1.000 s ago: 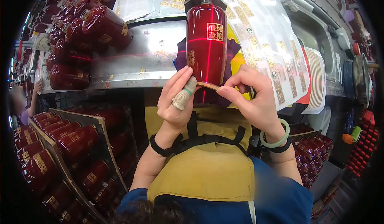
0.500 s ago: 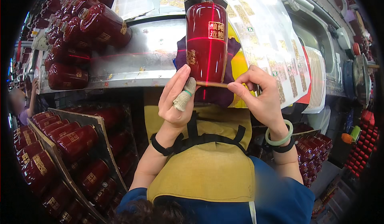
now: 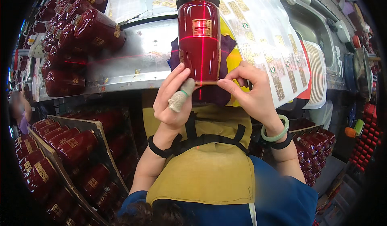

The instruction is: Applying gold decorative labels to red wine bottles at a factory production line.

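A glossy red bottle (image 3: pixel 200 40) with a small gold label lies on a purple cloth (image 3: pixel 225 52) at the near edge of a steel bench, its base toward me. A thin red laser line runs down its length. My left hand (image 3: pixel 173 99) touches the bottle's base at the left; one finger wears a knitted cot. My right hand (image 3: pixel 252 93) pinches a thin gold strip against the lower rim of the bottle from the right. A green bangle sits on my right wrist.
Several red bottles (image 3: pixel 76 36) lie piled on the steel bench (image 3: pixel 129 64) to the left. Sheets of gold labels (image 3: pixel 266 36) spread at the right. Crates of red bottles (image 3: pixel 60 157) stand at lower left and more bottles (image 3: pixel 314 149) at lower right. A person (image 3: pixel 20 109) is at the far left.
The gold strip has been laid along the bottle's lower rim. My right hand moved right and up along it; my left hand stayed at the base.
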`<action>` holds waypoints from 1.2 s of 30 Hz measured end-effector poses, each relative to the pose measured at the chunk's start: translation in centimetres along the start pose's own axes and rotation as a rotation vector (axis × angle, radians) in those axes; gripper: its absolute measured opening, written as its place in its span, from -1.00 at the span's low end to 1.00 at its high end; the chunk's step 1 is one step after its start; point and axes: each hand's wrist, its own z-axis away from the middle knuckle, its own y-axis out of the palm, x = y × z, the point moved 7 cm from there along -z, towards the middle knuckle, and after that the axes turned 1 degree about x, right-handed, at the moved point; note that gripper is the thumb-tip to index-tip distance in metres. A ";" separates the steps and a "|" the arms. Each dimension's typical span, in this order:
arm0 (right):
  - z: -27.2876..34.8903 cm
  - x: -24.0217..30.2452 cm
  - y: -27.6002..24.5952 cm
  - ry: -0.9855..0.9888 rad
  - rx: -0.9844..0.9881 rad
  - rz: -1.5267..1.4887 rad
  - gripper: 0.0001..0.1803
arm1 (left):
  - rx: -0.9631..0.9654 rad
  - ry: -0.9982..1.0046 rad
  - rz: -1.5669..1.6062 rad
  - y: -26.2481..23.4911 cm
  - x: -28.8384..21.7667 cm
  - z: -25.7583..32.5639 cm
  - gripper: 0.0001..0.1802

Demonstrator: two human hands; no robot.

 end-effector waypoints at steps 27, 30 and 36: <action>-0.4 0.3 0.8 0.004 -0.006 -0.002 -0.77 | 0.077 0.020 -0.113 0.6 -1.7 -1.1 -0.67; -0.4 0.0 0.2 0.009 -0.017 0.005 -0.78 | 0.074 0.006 -0.075 0.1 -0.8 -0.6 -0.71; 0.1 -0.5 0.7 0.144 -0.068 -0.113 -0.76 | -0.008 -0.104 -0.020 -0.1 0.5 0.7 -0.70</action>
